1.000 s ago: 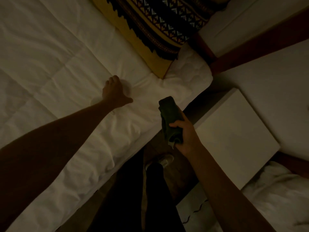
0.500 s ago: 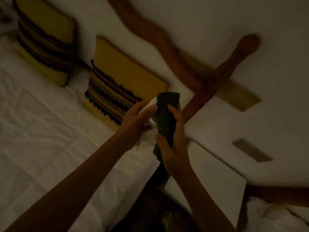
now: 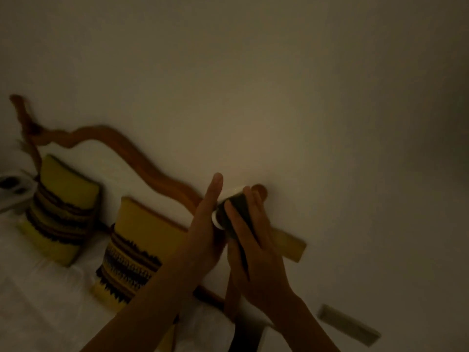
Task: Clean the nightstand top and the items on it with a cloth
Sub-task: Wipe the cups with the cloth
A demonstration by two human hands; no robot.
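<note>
My hands are raised in front of the pale wall in dim light. Between them is a small white round item point(image 3: 215, 220), mostly hidden. My left hand point(image 3: 203, 232) lies against its left side with the fingers straight and pointing up. My right hand point(image 3: 256, 245) holds a dark cloth point(image 3: 239, 208) wrapped over the item's right side, with the thumb on the cloth. The nightstand top is out of view below the frame.
A wavy wooden headboard point(image 3: 142, 158) runs behind two yellow patterned pillows point(image 3: 63, 209) point(image 3: 137, 252) on the white bed point(image 3: 38, 306). A light wooden plate point(image 3: 290, 246) and a grey wall plate point(image 3: 347, 326) sit on the wall at right. A tray with dark things point(image 3: 12, 191) is at far left.
My view has tilted up from the bed and nightstand to the wall. My left hand left the bed and joined the right; both rose with the white item, and the cloth now covers it.
</note>
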